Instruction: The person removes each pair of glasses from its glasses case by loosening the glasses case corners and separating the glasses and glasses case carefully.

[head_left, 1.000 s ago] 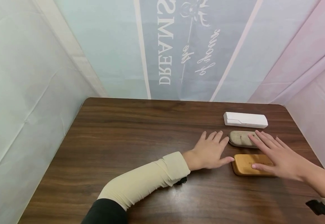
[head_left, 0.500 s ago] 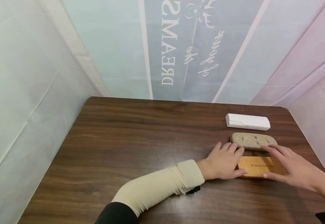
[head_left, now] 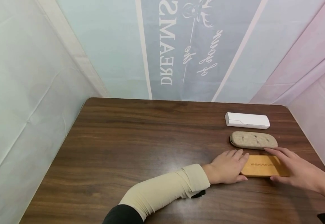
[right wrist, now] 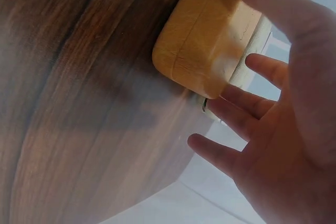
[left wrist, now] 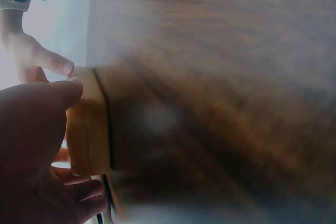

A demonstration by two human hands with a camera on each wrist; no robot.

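A mustard-yellow glasses case (head_left: 258, 166) with small print on its lid lies at the front of a row of cases on the right side of the table. My left hand (head_left: 228, 166) holds its left end, thumb at the near edge and fingertips at the far corner. Around the right end sits my right hand (head_left: 299, 171), thumb along the near side and fingers spread past the far side. In the right wrist view, those fingers (right wrist: 231, 156) are mostly straight, apart from one another. Just behind lies a beige fabric glasses case (head_left: 253, 140) with small dark marks.
A long white case (head_left: 247, 120) lies behind the beige one, near the back edge of the wooden table (head_left: 140, 137). Printed cloth (head_left: 179, 62) hangs behind the table, with pale cloth at both sides.
My left hand has moved right and nearer, onto the yellow case's left end. My right hand has come off the beige case to the yellow one's right end. The yellow case has shifted slightly right.
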